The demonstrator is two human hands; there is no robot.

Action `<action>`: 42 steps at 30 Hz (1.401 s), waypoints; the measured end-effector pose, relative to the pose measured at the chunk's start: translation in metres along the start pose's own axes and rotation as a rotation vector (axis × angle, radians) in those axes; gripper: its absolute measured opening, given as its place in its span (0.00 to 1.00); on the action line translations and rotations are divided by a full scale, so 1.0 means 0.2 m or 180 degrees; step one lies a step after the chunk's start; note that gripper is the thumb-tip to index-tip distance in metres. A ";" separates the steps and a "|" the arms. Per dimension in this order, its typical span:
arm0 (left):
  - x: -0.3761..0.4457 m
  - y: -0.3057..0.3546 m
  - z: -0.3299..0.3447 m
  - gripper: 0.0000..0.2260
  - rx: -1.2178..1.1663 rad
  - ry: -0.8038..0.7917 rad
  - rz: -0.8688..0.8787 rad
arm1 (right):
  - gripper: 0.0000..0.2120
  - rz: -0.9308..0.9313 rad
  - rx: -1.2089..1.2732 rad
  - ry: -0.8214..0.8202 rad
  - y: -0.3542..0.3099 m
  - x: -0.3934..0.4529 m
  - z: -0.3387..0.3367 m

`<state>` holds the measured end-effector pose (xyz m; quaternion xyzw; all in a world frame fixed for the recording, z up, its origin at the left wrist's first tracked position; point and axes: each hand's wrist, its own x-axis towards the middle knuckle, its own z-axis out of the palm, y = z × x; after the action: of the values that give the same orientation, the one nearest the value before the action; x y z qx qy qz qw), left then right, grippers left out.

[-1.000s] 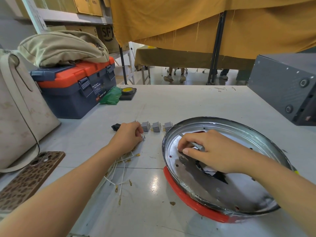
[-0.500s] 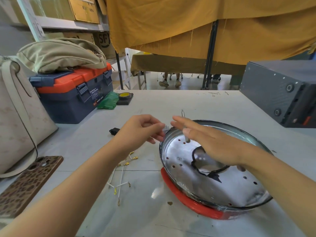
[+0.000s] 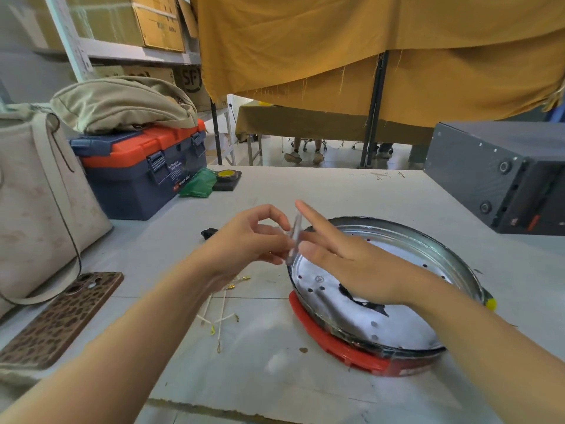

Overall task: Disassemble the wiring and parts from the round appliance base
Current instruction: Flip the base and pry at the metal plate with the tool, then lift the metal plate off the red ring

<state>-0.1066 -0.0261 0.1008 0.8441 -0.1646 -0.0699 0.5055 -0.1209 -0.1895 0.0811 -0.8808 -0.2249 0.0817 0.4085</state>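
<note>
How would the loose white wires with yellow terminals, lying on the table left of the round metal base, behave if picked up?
The loose white wires with yellow terminals look thin and lie bent and crossed, so they would probably flop and tangle. They seem very light. A push would likely scatter them rather than roll them.

The thin metal strip between the left hand and right hand is motion-blurred; which fingers grip it cannot be told. The right hand hides part of the round base. The handbag and phone are cut off at the left edge.
</note>
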 end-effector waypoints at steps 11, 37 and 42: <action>0.05 -0.46 -0.14 0.06 0.1398 -0.0017 -0.0672 | 0.08 0.0466 -0.0760 0.0395 0.18 -0.16 -0.08; 0.17 -0.29 0.09 0.09 0.0552 0.0571 -0.0296 | 0.06 0.0905 -0.0856 0.1783 0.37 -0.35 -0.26; 0.18 -0.26 0.04 0.06 0.0171 0.0790 -0.0083 | 0.14 0.0883 -0.0351 0.2231 0.40 -0.36 -0.28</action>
<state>-0.0643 -0.0231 0.0539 0.8616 -0.0915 0.0330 0.4982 -0.1393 -0.3063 0.0544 -0.8981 0.0458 -0.1822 0.3977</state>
